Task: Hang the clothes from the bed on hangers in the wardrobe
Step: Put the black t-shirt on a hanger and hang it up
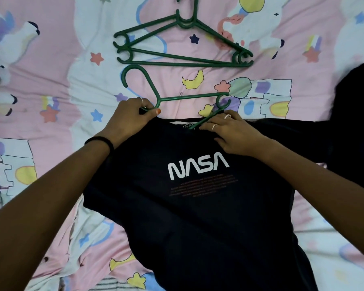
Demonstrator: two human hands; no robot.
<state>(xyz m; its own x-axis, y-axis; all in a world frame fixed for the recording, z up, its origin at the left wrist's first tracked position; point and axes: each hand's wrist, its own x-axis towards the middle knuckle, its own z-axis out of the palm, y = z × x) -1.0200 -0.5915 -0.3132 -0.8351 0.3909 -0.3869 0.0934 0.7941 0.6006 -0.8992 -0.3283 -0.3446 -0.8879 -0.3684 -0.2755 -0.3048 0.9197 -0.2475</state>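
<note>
We see a dark navy NASA T-shirt [198, 206], soft knit cloth with white block lettering, lying flat on the bed [51, 80], whose sheet is pink with printed stars and moons. The left hand [126, 120] grips a thin green plastic hanger [177, 97] at its neck, fingers curled; the right hand [229, 131] pinches the shirt's collar. Two more green hangers [183, 45] lie stacked beyond.
</note>
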